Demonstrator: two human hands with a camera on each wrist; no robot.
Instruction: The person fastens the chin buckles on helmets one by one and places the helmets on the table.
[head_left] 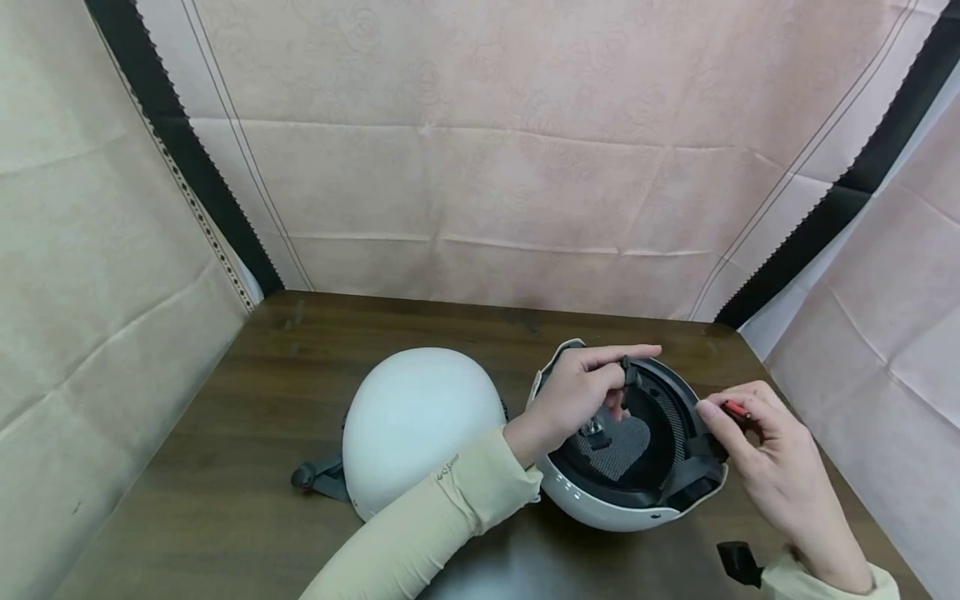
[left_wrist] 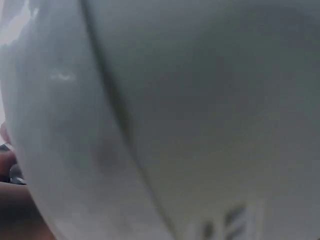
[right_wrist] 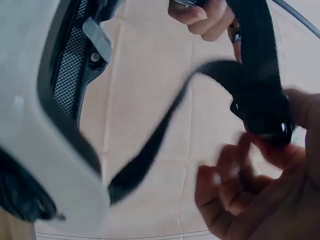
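A white helmet point(head_left: 633, 510) lies tipped over on the table, its dark padded inside facing up. My left hand point(head_left: 566, 396) is over its opening, index finger stretched out, the other fingers curled around a black strap piece point(head_left: 628, 373). At the helmet's right side, my right hand point(head_left: 772, 454) pinches a black buckle with a red part point(head_left: 737, 408). The right wrist view shows that black buckle point(right_wrist: 265, 117) on the webbing strap point(right_wrist: 150, 155), between thumb and fingers. In the left wrist view, a blurred white shell point(left_wrist: 65, 125) fills most of the picture.
A second white helmet point(head_left: 420, 425) sits dome up to the left, with a dark strap end point(head_left: 318, 477) sticking out on its left. Both helmets stand on a brown wooden table point(head_left: 225, 500). Pale fabric walls point(head_left: 480, 183) surround the table on the back and sides.
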